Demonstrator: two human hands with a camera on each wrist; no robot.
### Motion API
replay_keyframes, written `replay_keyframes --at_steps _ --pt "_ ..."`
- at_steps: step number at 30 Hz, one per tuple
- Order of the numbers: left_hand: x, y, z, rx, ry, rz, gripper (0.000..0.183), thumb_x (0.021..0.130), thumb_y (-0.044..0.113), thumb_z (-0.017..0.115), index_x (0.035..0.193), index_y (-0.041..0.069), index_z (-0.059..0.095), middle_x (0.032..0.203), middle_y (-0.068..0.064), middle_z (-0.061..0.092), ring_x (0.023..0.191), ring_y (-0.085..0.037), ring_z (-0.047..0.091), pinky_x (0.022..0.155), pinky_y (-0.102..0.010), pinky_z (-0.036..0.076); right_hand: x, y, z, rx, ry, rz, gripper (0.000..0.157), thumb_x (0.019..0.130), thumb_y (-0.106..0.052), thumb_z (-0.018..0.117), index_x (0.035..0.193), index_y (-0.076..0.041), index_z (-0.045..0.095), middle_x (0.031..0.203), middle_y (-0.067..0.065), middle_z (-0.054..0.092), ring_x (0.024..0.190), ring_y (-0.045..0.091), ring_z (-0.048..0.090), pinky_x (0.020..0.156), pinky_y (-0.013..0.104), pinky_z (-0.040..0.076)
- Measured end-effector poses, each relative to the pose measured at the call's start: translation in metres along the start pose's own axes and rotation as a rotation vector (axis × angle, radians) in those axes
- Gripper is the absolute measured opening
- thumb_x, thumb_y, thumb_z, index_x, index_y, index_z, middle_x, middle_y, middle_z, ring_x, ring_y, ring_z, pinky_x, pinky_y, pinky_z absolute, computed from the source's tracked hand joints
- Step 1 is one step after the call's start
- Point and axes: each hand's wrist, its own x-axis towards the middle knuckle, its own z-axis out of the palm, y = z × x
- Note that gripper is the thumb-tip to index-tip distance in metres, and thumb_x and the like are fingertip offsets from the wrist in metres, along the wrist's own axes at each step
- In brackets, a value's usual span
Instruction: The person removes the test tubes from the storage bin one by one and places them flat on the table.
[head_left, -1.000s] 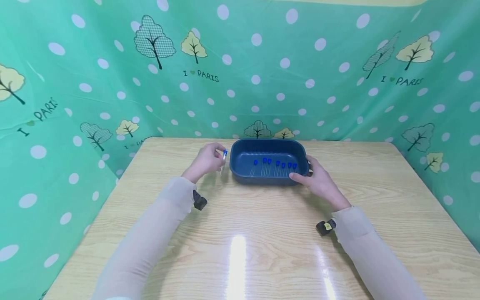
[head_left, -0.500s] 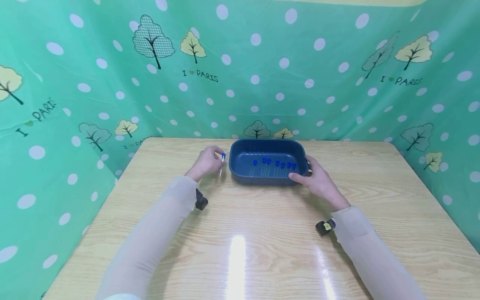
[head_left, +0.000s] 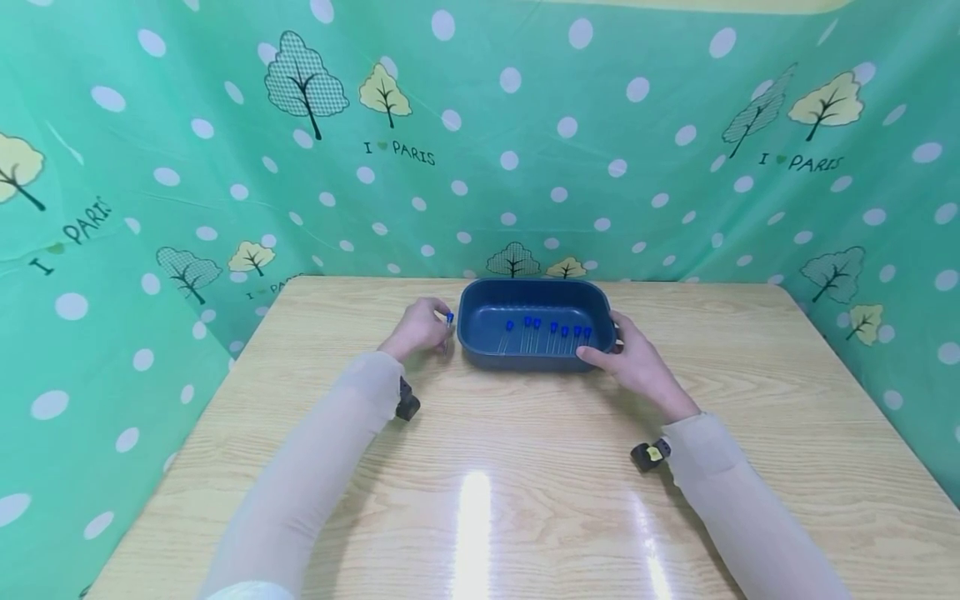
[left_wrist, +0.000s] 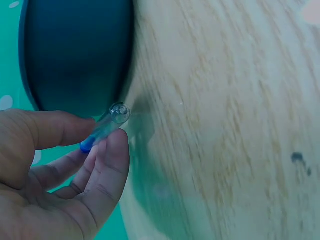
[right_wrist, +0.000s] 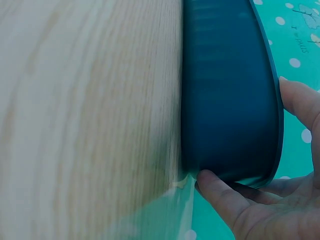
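Note:
A glass test tube (left_wrist: 106,127) with a blue cap is pinched between the thumb and fingers of my left hand (head_left: 420,327). In the left wrist view its rounded clear end points toward the camera, and the cap lies near the fingers. Close by on the right is a dark blue plastic basin (head_left: 517,363), whose left end the tube hangs beside, outside the rim. Inside the basin, several blue-capped test tubes (head_left: 537,324) lie side by side. My right hand (head_left: 637,362) grips the basin's right end, thumb at the rim and fingers against the outer wall.
The basin stands on a wood-grain table (head_left: 562,467) near its back edge. Behind and at both sides hangs a green polka-dot cloth (head_left: 555,167) with printed trees. A black wrist camera (head_left: 407,402) sits at the left cuff, another wrist camera (head_left: 649,455) at the right.
My left hand has lowered slightly toward the table and turned with the test tube, staying left of the basin. The right hand and the basin have hardly moved.

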Motion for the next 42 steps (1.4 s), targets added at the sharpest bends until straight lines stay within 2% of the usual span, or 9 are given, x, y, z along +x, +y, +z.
replay_keyframes --at_steps 10,14,22,32,42 --pt "0.007 -0.001 0.005 0.014 -0.002 -0.009 0.046 0.080 -0.004 0.055 0.125 -0.004 0.050 0.071 -0.014 0.067 0.060 -0.021 0.066 0.058 -0.025 0.051 -0.001 -0.001 0.001 0.002 -0.005 0.006 0.098 0.086 -0.047 0.066 0.154 -0.011 0.006 0.151 0.026 0.025 0.129 0.044 0.040 0.098 0.055 0.040" --pt "0.008 0.000 0.006 0.024 -0.005 -0.010 0.045 0.078 -0.004 0.057 0.123 -0.004 0.051 0.073 -0.015 0.067 0.062 -0.022 0.067 0.059 -0.025 0.052 -0.001 0.000 0.001 0.004 -0.004 0.001 0.097 0.086 -0.046 0.067 0.154 -0.011 0.007 0.150 0.025 0.026 0.128 0.044 0.041 0.098 0.054 0.041" --pt "0.010 0.000 0.007 -0.006 -0.020 -0.030 0.044 0.080 -0.003 0.061 0.123 -0.006 0.050 0.087 -0.017 0.066 0.069 -0.025 0.069 0.066 -0.030 0.055 -0.001 0.000 0.000 0.001 -0.002 -0.003 0.101 0.083 -0.053 0.067 0.154 -0.012 0.007 0.150 0.025 0.027 0.128 0.043 0.042 0.098 0.055 0.041" --pt "0.014 -0.002 0.009 0.005 -0.020 -0.039 0.044 0.078 -0.004 0.063 0.120 -0.006 0.052 0.083 -0.017 0.068 0.066 -0.024 0.068 0.064 -0.028 0.054 0.000 0.000 0.000 0.000 0.001 -0.007 0.097 0.086 -0.047 0.067 0.154 -0.012 0.007 0.150 0.025 0.026 0.128 0.044 0.042 0.097 0.054 0.041" --pt "0.015 -0.002 0.009 -0.029 -0.031 -0.056 0.043 0.078 -0.005 0.062 0.120 -0.005 0.052 0.084 -0.019 0.068 0.067 -0.024 0.068 0.066 -0.031 0.055 0.000 0.000 -0.001 0.001 -0.004 -0.008 0.103 0.082 -0.056 0.067 0.154 -0.012 0.007 0.150 0.025 0.027 0.128 0.044 0.042 0.097 0.054 0.041"
